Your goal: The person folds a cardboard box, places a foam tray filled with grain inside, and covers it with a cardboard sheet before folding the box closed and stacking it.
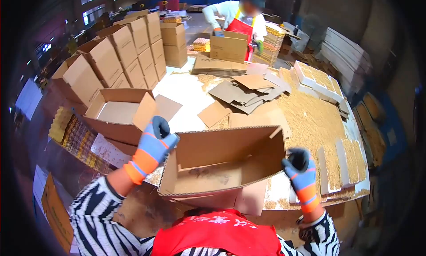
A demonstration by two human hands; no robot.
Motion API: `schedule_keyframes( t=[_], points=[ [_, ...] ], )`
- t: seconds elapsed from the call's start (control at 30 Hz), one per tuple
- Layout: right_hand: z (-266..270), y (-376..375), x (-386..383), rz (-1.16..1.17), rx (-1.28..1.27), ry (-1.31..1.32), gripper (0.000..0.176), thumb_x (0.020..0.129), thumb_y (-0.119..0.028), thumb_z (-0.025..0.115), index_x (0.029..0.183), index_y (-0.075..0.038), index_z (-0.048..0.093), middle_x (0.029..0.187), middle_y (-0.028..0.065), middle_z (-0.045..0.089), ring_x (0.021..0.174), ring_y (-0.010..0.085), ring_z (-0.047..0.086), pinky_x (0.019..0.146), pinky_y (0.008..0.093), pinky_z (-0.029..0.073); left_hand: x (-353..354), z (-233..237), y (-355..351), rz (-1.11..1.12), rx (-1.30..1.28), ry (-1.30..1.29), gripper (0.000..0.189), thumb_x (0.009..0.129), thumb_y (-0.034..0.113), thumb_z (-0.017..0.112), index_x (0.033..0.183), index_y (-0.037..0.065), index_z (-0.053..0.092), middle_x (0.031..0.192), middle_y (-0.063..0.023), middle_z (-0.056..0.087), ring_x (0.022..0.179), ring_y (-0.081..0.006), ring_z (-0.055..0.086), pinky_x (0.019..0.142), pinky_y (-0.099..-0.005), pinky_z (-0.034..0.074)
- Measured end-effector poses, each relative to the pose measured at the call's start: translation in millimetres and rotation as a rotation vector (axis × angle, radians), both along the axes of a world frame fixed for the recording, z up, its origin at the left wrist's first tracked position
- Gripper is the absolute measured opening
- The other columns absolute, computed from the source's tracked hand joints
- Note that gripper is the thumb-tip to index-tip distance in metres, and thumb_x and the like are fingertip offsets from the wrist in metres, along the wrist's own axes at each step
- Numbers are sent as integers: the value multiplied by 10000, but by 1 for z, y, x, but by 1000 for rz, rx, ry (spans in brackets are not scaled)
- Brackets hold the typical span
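An open-topped cardboard box (208, 148) is tilted toward me at the near edge of the table; a few dark smudges mark its bare inside. My left hand (155, 143), in a blue and orange glove with dark fingers, is closed at the box's left rim. On the opposite side, my right hand (301, 165), gloved alike, grips the right rim with curled fingers. Left of this box, near my left hand, stands another open cardboard box (120, 107). Loose flat cardboard pieces (248, 92) lie beyond the box.
Stacked cardboard boxes (106, 52) line the left. Yellowish grains cover the table's right part (313, 116), with grain-filled white trays (330, 167) along its edge. Egg-tray-like stacks (73, 134) stand at lower left. Across the table, a person in a red apron (239, 25) handles a box.
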State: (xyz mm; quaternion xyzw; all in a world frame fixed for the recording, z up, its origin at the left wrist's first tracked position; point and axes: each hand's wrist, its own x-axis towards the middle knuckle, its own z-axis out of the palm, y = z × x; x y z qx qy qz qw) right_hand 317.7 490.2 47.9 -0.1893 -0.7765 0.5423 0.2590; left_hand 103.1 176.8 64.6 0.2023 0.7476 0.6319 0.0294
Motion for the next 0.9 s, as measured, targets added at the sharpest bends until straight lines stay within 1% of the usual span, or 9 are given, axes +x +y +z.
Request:
schedule_keyframes(
  t=[0.13, 0.33, 0.43, 0.47, 0.57, 0.63, 0.7, 0.73, 0.9],
  points=[
    [27, -49, -8, 313, 789, 41, 300, 780, 24, 675, 1068, -43, 625, 1002, 114, 613, 929, 220, 611, 794, 335, 496, 5, -41, 13, 137, -295, 172, 346, 749, 292, 736, 857, 5, 576, 747, -166, 618, 676, -240, 608, 600, -385, 472],
    [59, -72, -5, 728, 495, -421, 384, 833, -175, 686, 1153, 19, 598, 1031, 170, 655, 951, 234, 645, 815, 334, 506, 13, -7, 7, -385, -885, 554, 425, 884, 478, 555, 868, 57, 609, 870, -151, 644, 750, -309, 626, 634, -403, 475],
    [36, -44, -6, 510, 614, -377, 261, 896, -234, 596, 1070, -52, 665, 994, 150, 675, 919, 254, 651, 826, 362, 486, -34, -55, -36, -873, -19, -412, 384, 960, 353, 492, 1209, 84, 606, 1233, -93, 602, 1176, -272, 543, 967, -399, 424],
    [24, -33, -7, 410, 553, -327, 217, 895, -211, 601, 1003, -43, 685, 919, 148, 686, 877, 250, 661, 797, 352, 494, -17, -49, -43, -867, -43, -199, 366, 951, 324, 508, 1217, 90, 599, 1244, -122, 583, 1203, -270, 505, 1004, -397, 388],
    [9, -24, -18, 370, 537, -280, 253, 878, -163, 618, 1089, -26, 631, 908, 165, 660, 852, 270, 639, 791, 357, 493, 32, -31, -42, -553, -264, 482, 268, 898, 296, 607, 1076, 102, 655, 1172, -149, 604, 1126, -248, 550, 946, -391, 430],
    [-11, -20, -23, 398, 307, -279, 452, 814, -187, 704, 1202, -8, 556, 1086, 172, 606, 867, 251, 648, 760, 310, 513, 34, -45, -24, -285, -289, 152, 256, 869, 305, 653, 986, 77, 657, 1043, -117, 639, 1003, -269, 591, 858, -381, 464],
    [15, -41, -37, 233, 1045, -118, 705, 700, -247, 765, 1294, -27, 456, 1280, 222, 439, 1088, 375, 507, 931, 447, 408, 26, -54, -4, -8, -248, 175, 373, 823, 377, 692, 988, 46, 641, 917, -120, 635, 853, -275, 610, 775, -357, 488],
    [20, -43, -43, 119, 1463, 22, 817, 656, -273, 784, 1341, -28, 413, 1362, 248, 371, 1208, 422, 425, 1013, 507, 340, 33, -51, 4, 80, -323, 167, 521, 764, 394, 731, 1123, 44, 589, 1035, -138, 602, 960, -292, 573, 846, -376, 463],
    [1, -21, -58, 253, 1210, -26, 1003, 619, -296, 783, 1420, 28, 274, 1464, 257, 268, 1343, 456, 247, 1097, 541, 209, 54, -68, 24, 474, -485, 688, 919, 615, 420, 791, 1381, 90, 405, 1341, -147, 380, 1253, -361, 347, 1048, -513, 274]
  ],
)
